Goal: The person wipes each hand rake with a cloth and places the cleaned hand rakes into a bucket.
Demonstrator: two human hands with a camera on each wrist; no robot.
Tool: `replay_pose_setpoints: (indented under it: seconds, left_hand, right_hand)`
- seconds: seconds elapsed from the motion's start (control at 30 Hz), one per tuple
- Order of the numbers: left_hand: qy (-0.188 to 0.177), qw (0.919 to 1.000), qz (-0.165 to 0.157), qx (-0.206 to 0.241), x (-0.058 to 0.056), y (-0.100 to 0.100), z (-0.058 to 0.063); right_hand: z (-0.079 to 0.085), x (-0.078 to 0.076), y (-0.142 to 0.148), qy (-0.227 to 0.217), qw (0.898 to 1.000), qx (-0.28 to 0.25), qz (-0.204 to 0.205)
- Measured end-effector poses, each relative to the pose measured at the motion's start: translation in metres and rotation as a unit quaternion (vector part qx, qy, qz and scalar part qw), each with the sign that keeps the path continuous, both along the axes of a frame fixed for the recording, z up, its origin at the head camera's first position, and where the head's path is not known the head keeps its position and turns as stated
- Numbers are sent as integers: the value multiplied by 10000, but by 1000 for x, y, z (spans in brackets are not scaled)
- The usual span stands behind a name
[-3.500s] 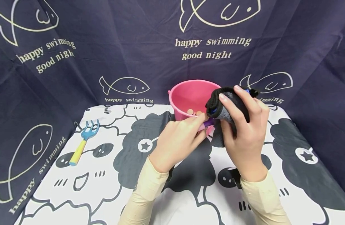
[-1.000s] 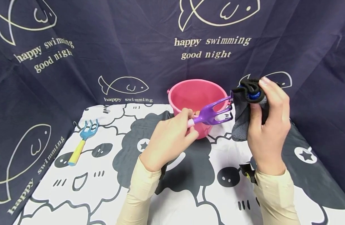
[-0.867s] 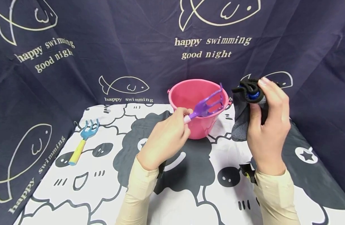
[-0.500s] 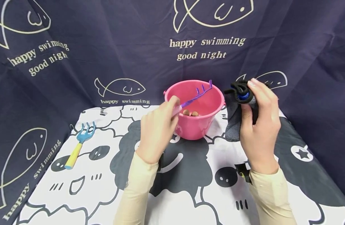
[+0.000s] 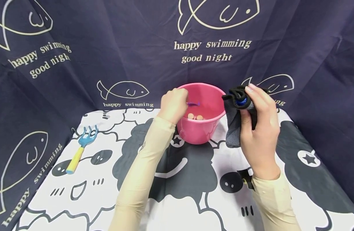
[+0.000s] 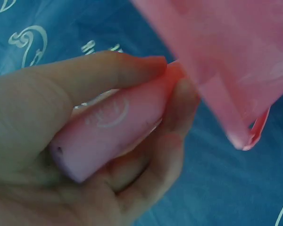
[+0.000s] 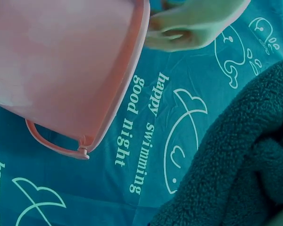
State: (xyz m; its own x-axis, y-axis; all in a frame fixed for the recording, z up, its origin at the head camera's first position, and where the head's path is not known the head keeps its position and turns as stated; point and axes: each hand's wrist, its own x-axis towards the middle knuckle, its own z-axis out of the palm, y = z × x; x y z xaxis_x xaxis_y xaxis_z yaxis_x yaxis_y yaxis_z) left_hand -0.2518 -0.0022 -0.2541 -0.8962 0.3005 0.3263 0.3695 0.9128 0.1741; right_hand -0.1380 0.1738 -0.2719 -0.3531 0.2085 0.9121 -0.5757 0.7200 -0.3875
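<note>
My left hand [image 5: 174,104] is at the left rim of the pink bucket [image 5: 198,131] and grips a purple toy rake [image 5: 193,104]. Only a bit of its purple head shows inside the bucket. The left wrist view shows my thumb and fingers wrapped round its pale pink handle [image 6: 115,122], beside the bucket wall. To the right of the bucket, my right hand [image 5: 263,128] holds up a bunched dark grey cloth [image 5: 234,126] with black edging. Something blue [image 5: 241,102] shows in its fold. Thumb and fingers close on the cloth from the right.
Two small beige round pieces [image 5: 195,117] show inside the bucket. A blue toy rake with a yellow handle [image 5: 79,155] lies at the left on the sheep-patterned cloth [image 5: 90,199]. A navy curtain [image 5: 154,38] hangs behind and at both sides.
My left hand has taken the purple rake away from the cloth, turned it, and brought it to the bucket, head inside. My right hand moved right with the cloth, then slightly back left.
</note>
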Motion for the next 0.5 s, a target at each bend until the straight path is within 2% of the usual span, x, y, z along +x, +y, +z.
replay_pose_setpoints:
  seconds: [0.23, 0.37, 0.5]
  left_hand:
    - [-794, 9955, -227, -465, -19, 16, -10]
    - [-1309, 9889, -220, -666, -20, 17, -11]
    - [-1631, 9836, -218, -733, -18, 18, -9]
  right_hand:
    - [5, 4, -8, 13, 9999, -23, 105]
    - [5, 5, -8, -1, 9999, -10, 133]
    - [6, 5, -7, 3, 9999, 8, 146]
